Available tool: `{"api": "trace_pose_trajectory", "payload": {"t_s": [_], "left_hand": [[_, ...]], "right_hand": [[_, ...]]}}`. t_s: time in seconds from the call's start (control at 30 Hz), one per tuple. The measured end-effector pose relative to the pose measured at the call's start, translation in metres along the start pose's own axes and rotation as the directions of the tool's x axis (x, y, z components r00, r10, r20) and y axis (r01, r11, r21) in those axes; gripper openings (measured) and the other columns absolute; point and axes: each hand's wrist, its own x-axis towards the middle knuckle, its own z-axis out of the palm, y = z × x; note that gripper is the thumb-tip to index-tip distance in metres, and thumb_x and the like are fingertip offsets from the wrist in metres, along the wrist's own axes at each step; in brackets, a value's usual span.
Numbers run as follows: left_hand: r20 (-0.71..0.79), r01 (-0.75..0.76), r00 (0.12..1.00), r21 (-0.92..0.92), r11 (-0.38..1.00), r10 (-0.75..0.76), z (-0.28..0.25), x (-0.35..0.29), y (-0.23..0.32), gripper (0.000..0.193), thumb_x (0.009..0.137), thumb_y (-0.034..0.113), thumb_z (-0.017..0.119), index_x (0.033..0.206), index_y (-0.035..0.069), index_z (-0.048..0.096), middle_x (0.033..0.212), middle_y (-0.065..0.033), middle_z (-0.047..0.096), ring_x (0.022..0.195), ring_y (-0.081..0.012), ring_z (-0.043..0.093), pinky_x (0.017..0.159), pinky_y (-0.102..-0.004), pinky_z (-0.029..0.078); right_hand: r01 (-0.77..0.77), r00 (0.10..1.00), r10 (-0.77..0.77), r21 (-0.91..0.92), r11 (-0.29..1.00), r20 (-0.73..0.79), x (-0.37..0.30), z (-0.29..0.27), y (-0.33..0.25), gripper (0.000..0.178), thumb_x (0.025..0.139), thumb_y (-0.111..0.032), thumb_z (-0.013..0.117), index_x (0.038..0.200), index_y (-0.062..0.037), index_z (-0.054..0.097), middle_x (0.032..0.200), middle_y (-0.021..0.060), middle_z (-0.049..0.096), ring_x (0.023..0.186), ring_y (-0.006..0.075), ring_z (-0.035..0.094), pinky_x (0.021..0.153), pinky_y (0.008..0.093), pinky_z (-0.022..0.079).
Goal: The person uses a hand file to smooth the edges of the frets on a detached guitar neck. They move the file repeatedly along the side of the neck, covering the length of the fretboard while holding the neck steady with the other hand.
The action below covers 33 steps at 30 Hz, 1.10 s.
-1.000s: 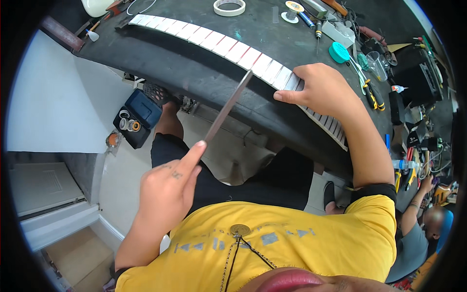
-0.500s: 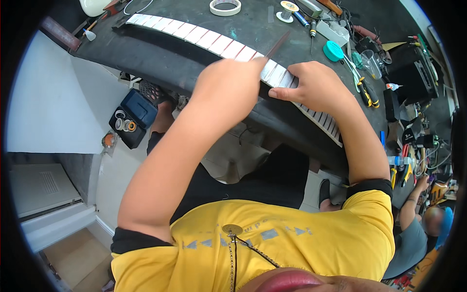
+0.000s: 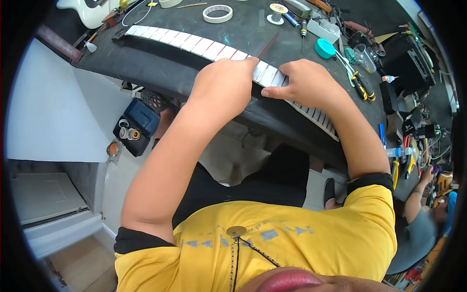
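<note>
A long guitar fretboard (image 3: pixel 194 45), with pale masking tape between its frets, lies along the near edge of the dark workbench. My left hand (image 3: pixel 221 85) is closed around the end of a thin, dark reddish-brown file-like strip (image 3: pixel 268 45), which slants across the fretboard and points away from me. Its gripped end is hidden in my fingers. Beside it, my right hand (image 3: pixel 309 82) grips the fretboard, thumb along the near edge and fingers over the far side. Past that hand, the fretboard's bare, dark part (image 3: pixel 316 116) runs to the right.
A masking tape roll (image 3: pixel 217 13) and a solder spool (image 3: pixel 277 12) lie beyond the fretboard. To the right are a teal round container (image 3: pixel 324 48), yellow-black pliers (image 3: pixel 362 86) and a screwdriver (image 3: pixel 304 34). A white guitar body (image 3: pixel 90 12) is far left; another person (image 3: pixel 413 233) sits at right.
My left hand and the strip have shifted slightly left along the fretboard. My right hand keeps its grip on the fretboard. The whole view has tilted a little.
</note>
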Motion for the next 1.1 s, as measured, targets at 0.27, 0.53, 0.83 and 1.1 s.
{"api": "trace_pose_trajectory", "payload": {"t_s": [0.27,0.53,0.83,1.1], "left_hand": [[0.182,0.181,0.971,-0.141,0.973,-0.154,-0.087,-0.172,0.021,0.063,0.096,0.0,0.084,0.157,0.01,0.071,0.092,-0.0238,0.077,0.082,-0.0467,0.075,0.075,-0.0496,0.058],[0.126,0.078,0.991,-0.183,0.98,-0.056,-0.072,-0.175,0.024,0.069,0.101,0.003,0.082,0.166,0.005,0.061,0.091,-0.0202,0.078,0.075,-0.042,0.074,0.068,-0.0495,0.058],[0.137,0.198,0.975,-0.166,0.966,-0.177,-0.04,-0.069,0.023,0.04,0.109,0.008,0.073,0.149,0.004,0.07,0.105,-0.0324,0.078,0.099,-0.0547,0.075,0.085,-0.0569,0.06],[0.099,0.16,0.983,-0.078,0.984,-0.152,-0.036,-0.121,0.025,0.053,0.107,0.002,0.074,0.16,0.007,0.066,0.125,-0.0327,0.08,0.106,-0.0541,0.078,0.092,-0.0548,0.063]], "right_hand": [[0.024,0.999,-0.025,-0.019,1.0,-0.036,-0.001,0.01,0.012,0.081,0.095,-0.077,0.079,0.102,0.0035,0.085,0.092,0.0239,0.082,0.094,0.0423,0.082,0.088,0.0513,0.064],[-0.001,1.0,0.001,0.015,1.0,0.01,-0.001,0.006,0.008,0.08,0.096,-0.076,0.079,0.102,0.0039,0.085,0.092,0.0237,0.081,0.094,0.0416,0.082,0.087,0.0514,0.064],[-0.007,0.999,0.007,-0.005,1.0,-0.034,-0.001,0.007,0.012,0.08,0.095,-0.078,0.08,0.099,0.0019,0.085,0.089,0.0227,0.082,0.093,0.0408,0.083,0.087,0.0508,0.065],[0.002,0.995,-0.002,-0.001,1.0,-0.102,-0.006,0.017,0.021,0.078,0.095,-0.076,0.081,0.099,0.0019,0.086,0.088,0.0223,0.082,0.09,0.0413,0.082,0.085,0.0507,0.065]]}}
